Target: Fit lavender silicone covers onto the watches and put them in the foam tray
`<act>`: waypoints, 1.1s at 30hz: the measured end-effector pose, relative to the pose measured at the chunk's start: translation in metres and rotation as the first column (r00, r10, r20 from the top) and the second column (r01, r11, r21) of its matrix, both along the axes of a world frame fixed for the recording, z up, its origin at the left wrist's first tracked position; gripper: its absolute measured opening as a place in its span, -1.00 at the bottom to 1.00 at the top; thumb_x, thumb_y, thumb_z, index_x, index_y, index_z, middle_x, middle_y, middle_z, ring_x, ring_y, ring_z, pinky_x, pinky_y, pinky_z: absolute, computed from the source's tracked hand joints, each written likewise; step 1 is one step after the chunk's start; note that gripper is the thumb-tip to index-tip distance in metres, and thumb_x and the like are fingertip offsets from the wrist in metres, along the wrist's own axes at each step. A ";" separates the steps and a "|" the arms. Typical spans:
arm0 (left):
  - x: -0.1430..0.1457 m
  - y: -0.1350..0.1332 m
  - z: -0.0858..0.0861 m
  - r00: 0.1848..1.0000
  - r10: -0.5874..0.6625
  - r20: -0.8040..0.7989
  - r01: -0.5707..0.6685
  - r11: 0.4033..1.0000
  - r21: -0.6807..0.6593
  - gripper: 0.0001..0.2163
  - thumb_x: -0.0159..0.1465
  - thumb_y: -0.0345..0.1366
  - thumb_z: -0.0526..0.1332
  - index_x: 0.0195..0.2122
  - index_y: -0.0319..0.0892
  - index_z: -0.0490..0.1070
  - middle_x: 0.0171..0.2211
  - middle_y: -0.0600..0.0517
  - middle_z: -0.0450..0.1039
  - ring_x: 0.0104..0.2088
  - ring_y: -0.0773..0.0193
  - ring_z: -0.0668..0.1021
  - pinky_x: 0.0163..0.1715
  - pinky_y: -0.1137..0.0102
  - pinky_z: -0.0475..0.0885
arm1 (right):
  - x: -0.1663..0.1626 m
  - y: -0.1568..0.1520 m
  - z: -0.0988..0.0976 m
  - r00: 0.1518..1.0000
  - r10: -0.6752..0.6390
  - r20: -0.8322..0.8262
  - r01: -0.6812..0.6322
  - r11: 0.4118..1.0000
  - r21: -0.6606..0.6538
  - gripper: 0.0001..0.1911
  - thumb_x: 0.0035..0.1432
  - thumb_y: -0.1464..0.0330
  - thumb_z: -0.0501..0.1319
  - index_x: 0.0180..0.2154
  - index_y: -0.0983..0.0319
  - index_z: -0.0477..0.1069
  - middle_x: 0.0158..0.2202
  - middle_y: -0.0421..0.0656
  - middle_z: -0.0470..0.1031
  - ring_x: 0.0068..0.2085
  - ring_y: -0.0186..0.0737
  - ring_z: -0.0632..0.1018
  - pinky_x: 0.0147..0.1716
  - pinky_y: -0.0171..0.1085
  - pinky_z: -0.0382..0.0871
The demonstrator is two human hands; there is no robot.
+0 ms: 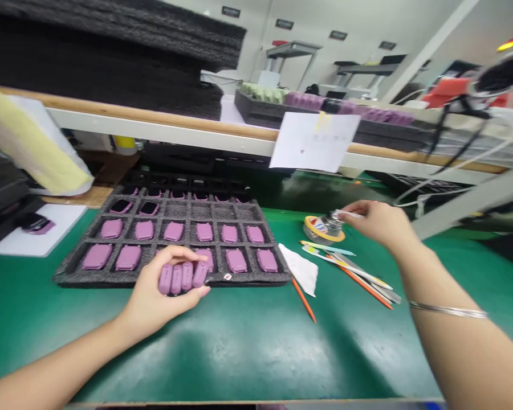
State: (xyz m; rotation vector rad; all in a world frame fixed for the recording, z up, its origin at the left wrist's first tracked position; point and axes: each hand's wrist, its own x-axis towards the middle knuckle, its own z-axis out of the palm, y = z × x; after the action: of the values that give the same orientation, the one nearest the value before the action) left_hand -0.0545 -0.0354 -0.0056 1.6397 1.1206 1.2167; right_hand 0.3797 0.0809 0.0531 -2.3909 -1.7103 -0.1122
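Observation:
My left hand (154,290) is closed around a row of several purple watch cases (182,277), held on edge in front of the black foam tray (175,279). In the tray's two near rows lie more purple watch cases (174,231) with their backs up. Farther back, watches (149,208) show dark screens. My right hand (374,222) reaches out to the right, its fingers pinched on a small white piece (351,214) too blurred to name. It is at the metal top of a small bottle (334,219), which stands in or just behind a tape roll (322,230).
Right of the tray lie a white cloth (300,269), an orange stick (304,302), a toothbrush (346,265) and several slim tools. A shelf (248,134) with a hanging paper (314,141) crosses above the green table (239,353). A watch (36,223) rests on white paper at left.

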 end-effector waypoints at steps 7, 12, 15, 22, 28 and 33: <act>0.002 -0.001 0.001 0.993 -0.045 0.108 0.048 0.999 -0.024 -0.63 0.05 -0.44 0.46 -0.16 -0.11 0.39 -0.07 -0.02 0.62 -0.05 0.21 0.65 0.04 0.28 0.51 | -0.021 0.011 0.016 0.999 -0.005 0.042 0.001 0.997 0.079 -0.74 -0.07 0.26 0.49 -0.67 0.22 0.58 -0.84 -0.23 0.21 -0.77 -0.38 0.18 -0.59 -0.11 0.05; 0.002 -0.001 0.001 0.987 -0.059 0.149 0.064 0.997 -0.033 -0.63 0.06 -0.45 0.46 -0.15 -0.11 0.38 -0.07 -0.01 0.61 -0.06 0.24 0.64 0.02 0.31 0.51 | -0.072 0.002 0.024 0.995 0.077 0.070 -0.088 0.983 0.158 -0.63 0.03 0.20 0.40 -0.66 0.31 0.57 -0.73 0.06 0.41 -0.53 0.13 0.59 -0.54 -0.04 0.07; 0.002 -0.001 0.002 0.983 -0.059 0.174 0.068 0.996 -0.049 -0.62 0.06 -0.46 0.46 -0.15 -0.11 0.38 -0.07 -0.01 0.62 -0.07 0.25 0.64 0.01 0.33 0.51 | -0.125 -0.025 0.019 0.952 0.307 -0.013 -0.298 0.932 0.206 -0.75 0.14 0.19 0.33 -0.35 0.25 0.67 -0.50 0.06 0.62 -0.37 0.11 0.66 -0.45 -0.06 0.30; 0.002 0.000 0.003 0.977 -0.056 0.207 0.072 0.995 -0.072 -0.61 0.02 -0.43 0.49 -0.15 -0.11 0.43 -0.13 0.04 0.61 -0.11 0.25 0.64 0.00 0.32 0.50 | -0.230 -0.092 -0.001 0.245 0.966 -0.083 -0.786 0.248 0.567 -0.92 0.24 0.46 0.29 -0.22 0.18 0.50 -0.28 -0.13 0.61 -0.23 -0.19 0.61 -0.21 -0.18 0.52; 0.000 0.004 0.002 0.993 0.004 0.121 0.013 0.990 -0.141 -0.66 0.00 -0.33 0.51 -0.19 -0.14 0.53 -0.22 0.02 0.59 -0.16 0.17 0.60 0.01 0.23 0.47 | -0.242 -0.087 -0.014 0.219 0.976 -0.020 -0.801 0.191 0.567 -0.91 0.26 0.51 0.27 -0.20 0.23 0.47 -0.27 -0.09 0.56 -0.24 -0.19 0.58 -0.23 -0.18 0.49; -0.001 0.004 0.003 0.990 0.018 0.140 0.003 0.989 -0.148 -0.66 -0.04 -0.36 0.50 -0.21 -0.15 0.53 -0.21 0.01 0.61 -0.17 0.16 0.61 0.02 0.20 0.47 | -0.243 -0.090 -0.023 0.222 0.975 -0.004 -0.786 0.182 0.590 -0.88 0.25 0.55 0.25 -0.21 0.23 0.46 -0.27 -0.08 0.56 -0.25 -0.18 0.55 -0.27 -0.19 0.49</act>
State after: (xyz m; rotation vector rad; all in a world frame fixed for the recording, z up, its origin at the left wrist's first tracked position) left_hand -0.0552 -0.0312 -0.0022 1.4173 1.1021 1.2043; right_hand 0.1363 -0.0088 0.0304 -0.6109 -2.2220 0.1236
